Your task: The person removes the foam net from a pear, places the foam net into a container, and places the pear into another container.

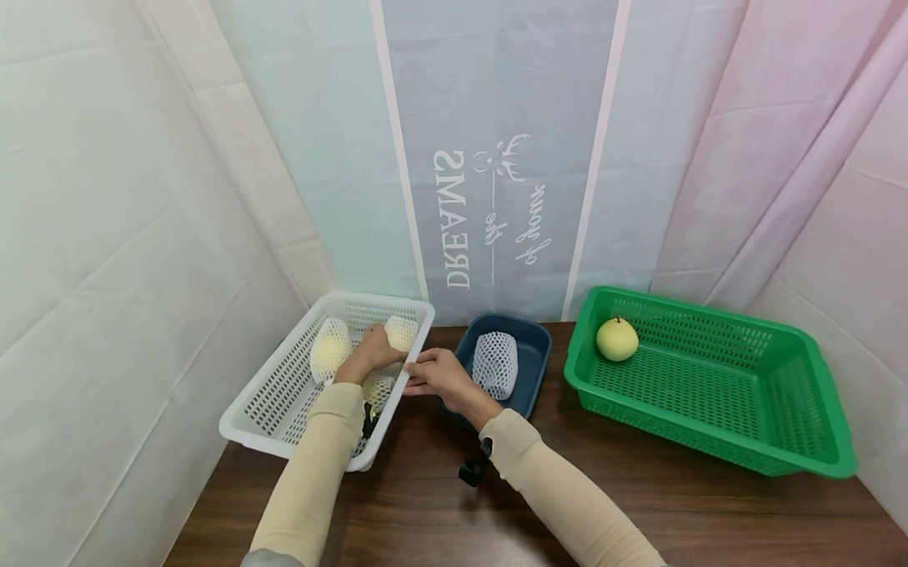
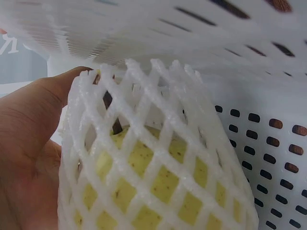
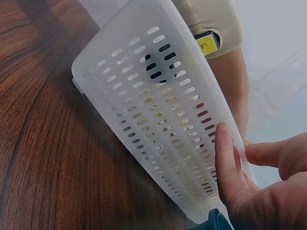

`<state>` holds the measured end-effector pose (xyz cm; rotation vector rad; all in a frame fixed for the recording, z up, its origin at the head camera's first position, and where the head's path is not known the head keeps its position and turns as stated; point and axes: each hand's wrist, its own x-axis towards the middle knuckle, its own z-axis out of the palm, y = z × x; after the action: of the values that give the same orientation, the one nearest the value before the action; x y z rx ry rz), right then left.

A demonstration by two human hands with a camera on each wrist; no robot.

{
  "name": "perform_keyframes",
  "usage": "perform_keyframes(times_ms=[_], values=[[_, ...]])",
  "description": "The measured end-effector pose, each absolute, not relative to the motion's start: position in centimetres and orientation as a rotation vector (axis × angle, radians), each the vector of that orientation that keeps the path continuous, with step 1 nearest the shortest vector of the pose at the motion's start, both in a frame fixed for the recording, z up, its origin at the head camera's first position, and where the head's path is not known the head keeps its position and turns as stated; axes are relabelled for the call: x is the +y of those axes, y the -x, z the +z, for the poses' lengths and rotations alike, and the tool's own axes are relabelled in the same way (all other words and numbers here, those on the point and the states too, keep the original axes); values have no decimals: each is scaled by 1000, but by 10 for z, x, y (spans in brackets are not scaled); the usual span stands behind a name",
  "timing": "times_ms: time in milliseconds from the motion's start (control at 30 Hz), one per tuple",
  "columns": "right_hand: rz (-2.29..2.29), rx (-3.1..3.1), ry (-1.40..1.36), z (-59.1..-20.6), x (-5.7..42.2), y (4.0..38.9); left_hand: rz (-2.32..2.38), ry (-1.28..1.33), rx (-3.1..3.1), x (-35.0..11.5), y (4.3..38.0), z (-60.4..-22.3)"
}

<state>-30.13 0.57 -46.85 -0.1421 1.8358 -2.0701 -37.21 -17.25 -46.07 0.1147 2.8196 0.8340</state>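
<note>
My left hand (image 1: pixel 377 349) is down inside a white basket (image 1: pixel 253 441), its fingers and thumb around a pear in a white foam net (image 1: pixel 401 332) near the far right corner. Another netted pear (image 2: pixel 158 177) fills the left wrist view, partly covering the hand, so the fingertips are hidden there. My right hand (image 1: pixel 446 380) pinches the right rim of that basket, the thumb over the edge and the fingers (image 3: pixel 225 153) against the outer wall. A further netted pear (image 1: pixel 330 353) lies left of my left hand.
A dark blue tray (image 1: pixel 532 356) beside the basket holds a white foam net (image 1: pixel 495 365). On the right stands a green basket (image 1: pixel 803 388) with one bare pear (image 1: pixel 617 339) in its left end. Curtains (image 1: pixel 507 81) hang behind the brown wooden table (image 1: pixel 432 518).
</note>
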Motion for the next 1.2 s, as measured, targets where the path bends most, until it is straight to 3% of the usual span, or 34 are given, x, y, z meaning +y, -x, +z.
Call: perform_keyframes(times_ms=[1200], values=[[-2069,1835,179,-470,8,299,863,-120,2817,-177,369,-459]])
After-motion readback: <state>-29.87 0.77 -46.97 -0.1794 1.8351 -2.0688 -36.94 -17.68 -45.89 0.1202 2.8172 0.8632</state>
